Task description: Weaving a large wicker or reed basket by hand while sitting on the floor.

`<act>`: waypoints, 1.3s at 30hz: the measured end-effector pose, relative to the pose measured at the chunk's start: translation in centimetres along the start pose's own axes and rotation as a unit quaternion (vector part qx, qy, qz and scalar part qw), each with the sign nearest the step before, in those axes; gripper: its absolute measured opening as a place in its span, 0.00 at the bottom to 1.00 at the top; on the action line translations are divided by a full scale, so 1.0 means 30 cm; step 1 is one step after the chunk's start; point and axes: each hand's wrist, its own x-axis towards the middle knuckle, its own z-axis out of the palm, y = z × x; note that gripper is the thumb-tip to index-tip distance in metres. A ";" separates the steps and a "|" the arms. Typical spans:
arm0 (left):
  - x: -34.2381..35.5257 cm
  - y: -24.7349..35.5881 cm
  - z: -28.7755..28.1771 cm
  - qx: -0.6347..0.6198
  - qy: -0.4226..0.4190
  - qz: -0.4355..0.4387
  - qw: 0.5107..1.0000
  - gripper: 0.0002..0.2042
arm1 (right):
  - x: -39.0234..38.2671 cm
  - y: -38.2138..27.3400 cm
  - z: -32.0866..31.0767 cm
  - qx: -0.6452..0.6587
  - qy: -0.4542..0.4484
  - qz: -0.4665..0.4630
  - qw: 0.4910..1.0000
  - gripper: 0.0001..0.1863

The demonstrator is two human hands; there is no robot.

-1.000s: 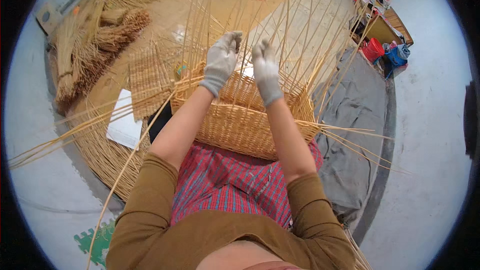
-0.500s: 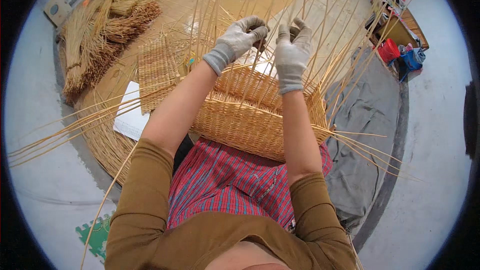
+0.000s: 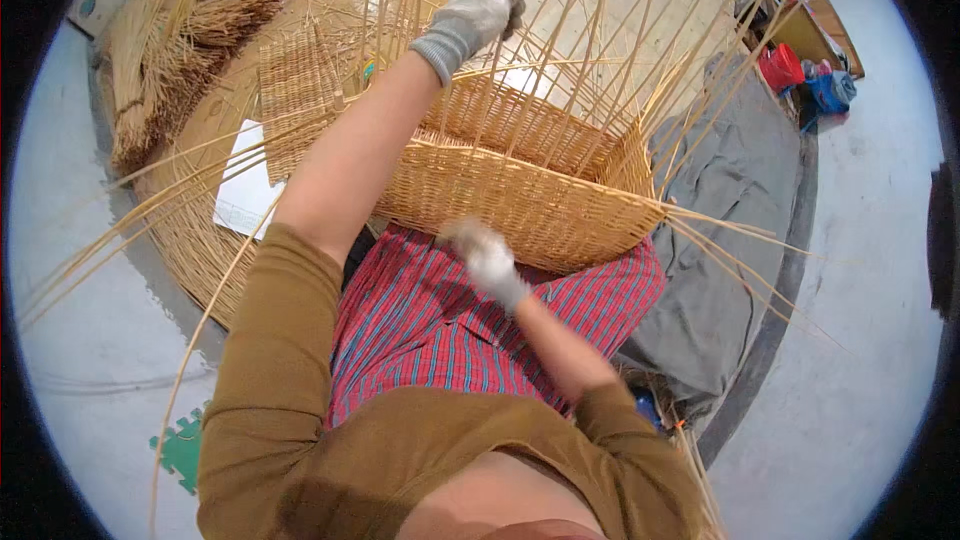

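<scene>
My gloved left hand point(image 3: 485, 5) is raised at the top middle, fingers closed round thin upright canes above a woven rectangular wicker basket point(image 3: 540, 205). The basket rests across a red checked cloth point(image 3: 430, 340) on my lap, with many long loose stakes rising from its rim and others sticking out at both sides. My gloved right hand point(image 3: 480, 255) is lower, just below the basket's front wall at the cloth; motion blurs its fingers, so I cannot tell what they hold, if anything.
Bundles of straw-coloured rods point(image 3: 185, 60) lie left, beside a flat woven panel point(image 3: 290, 90) and white paper point(image 3: 240, 190). A grey sheet point(image 3: 725, 260) lies right, with a red bucket point(image 3: 780, 67) and blue container point(image 3: 830, 92) behind. A green foam mat point(image 3: 180, 450) is lower left.
My left hand has risen up and forward among the stakes. My right hand has dropped from among them to below the basket's front, moving left. The basket sits slightly higher in view.
</scene>
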 end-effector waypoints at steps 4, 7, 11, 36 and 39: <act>-0.071 -0.011 0.068 0.252 0.083 0.297 0.917 0.10 | -0.229 -0.117 -0.022 -0.132 -0.154 0.118 0.972 0.16; -0.250 -0.106 0.160 0.306 0.203 0.338 0.867 0.15 | -0.162 -0.019 -0.239 -0.103 0.180 0.181 0.961 0.18; -0.407 -0.295 0.276 0.204 -0.138 -0.253 0.936 0.19 | -0.011 -0.090 -0.461 0.224 0.509 0.065 0.829 0.13; -0.449 -0.332 0.573 0.205 -0.082 -0.047 0.974 0.12 | -0.236 -0.027 -0.699 0.141 0.563 0.153 0.800 0.11; -0.413 -0.492 0.597 0.330 -0.151 -0.051 0.930 0.15 | 0.111 -0.174 -0.729 -0.143 0.454 -0.015 0.879 0.20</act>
